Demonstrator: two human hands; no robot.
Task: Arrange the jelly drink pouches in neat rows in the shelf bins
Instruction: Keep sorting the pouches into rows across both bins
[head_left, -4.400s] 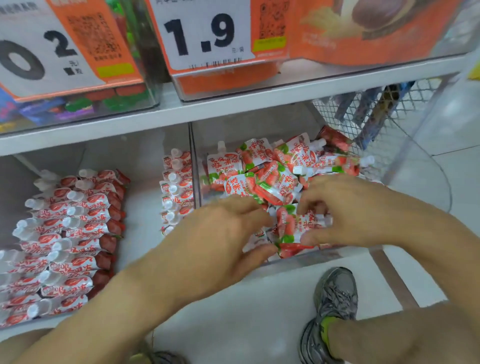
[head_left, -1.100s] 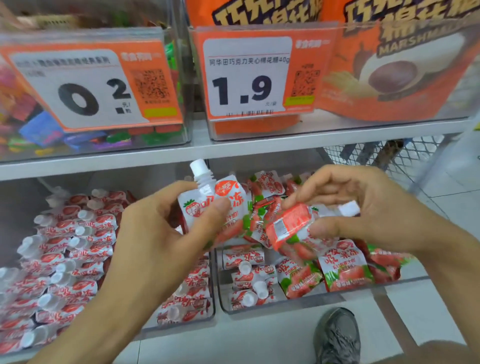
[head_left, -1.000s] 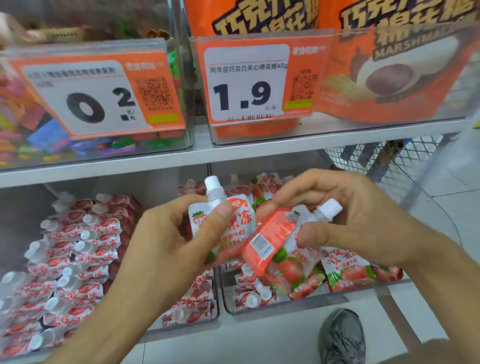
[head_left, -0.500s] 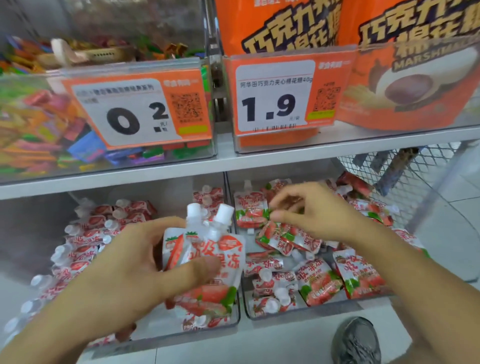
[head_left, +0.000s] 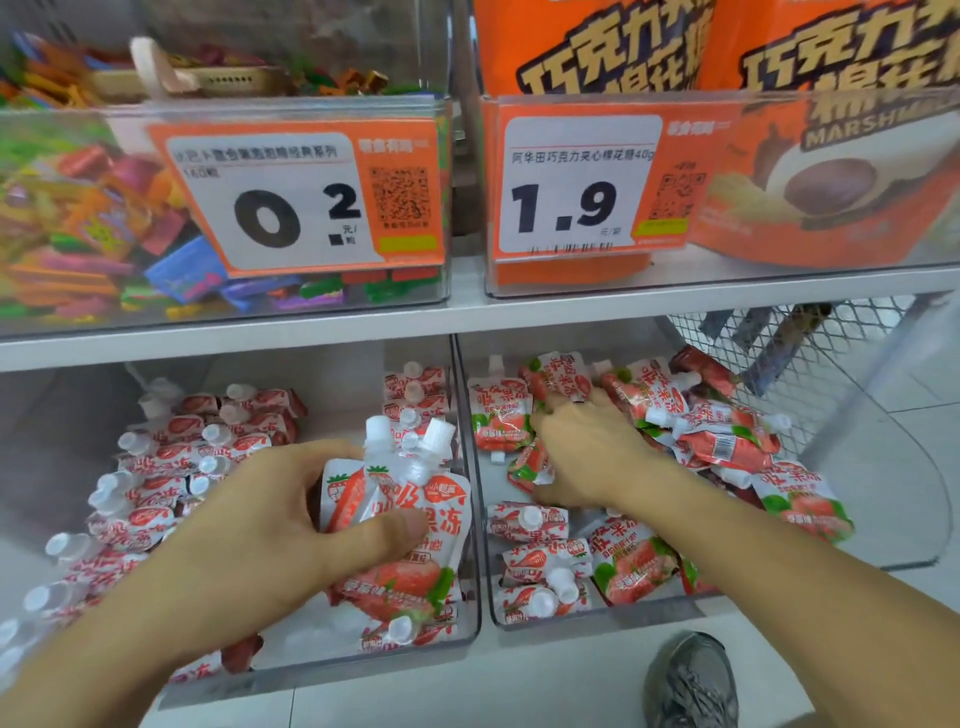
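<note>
The left hand (head_left: 260, 530) is gripping a small stack of glossy, flat jelly drink pouches (head_left: 410, 525), thumb pressing across the printed front, fingers curling behind; their white ribbed screw caps are pointing toward 12 o'clock, above the grip. The stack is hovering over the left clear plastic bin (head_left: 467, 519), where pouches are lying in a tidy row (head_left: 171, 499) at 9 o'clock. The right hand (head_left: 587, 452) is reaching into the right clear bin (head_left: 597, 621), fingers curling into a loose pile of pouches (head_left: 701, 431) spreading toward 3 o'clock; whether its grip is grasping one, I cannot tell. Below it, toward 6 o'clock, pouches are lying in a short stacked column (head_left: 540, 561)
</note>
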